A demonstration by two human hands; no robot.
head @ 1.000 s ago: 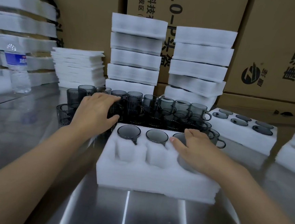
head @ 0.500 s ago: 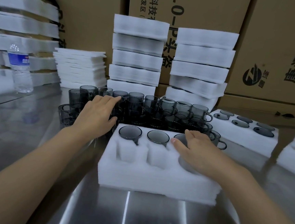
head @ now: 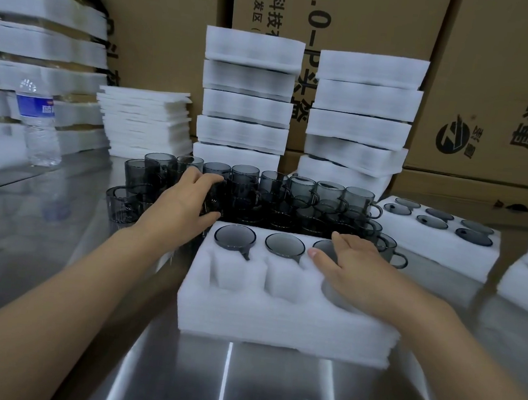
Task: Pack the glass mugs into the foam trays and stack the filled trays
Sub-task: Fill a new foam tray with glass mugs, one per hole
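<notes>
A white foam tray (head: 277, 322) lies flat, three smoky-grey glass mugs (head: 235, 236) seated upright in its back pockets, its front pockets empty. Loose mugs (head: 301, 200) stand clustered just behind.

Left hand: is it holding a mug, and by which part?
It seems so: the left hand curls round a mug at its side, fingers over the rim. The right hand lies flat on the tray.

Below the grip of the left hand (head: 180, 205), a shiny steel table (head: 224, 387) streaked with light reflections. Well to the left of that grip and a little behind it, an upright clear water bottle (head: 38, 122) with a blue label; behind the grip, slightly left, a stack of thin white foam sheets (head: 145, 122). Far behind and above the grip, a wall of brown cardboard boxes (head: 497, 76) printed with black characters and a round logo (head: 452, 138).
</notes>
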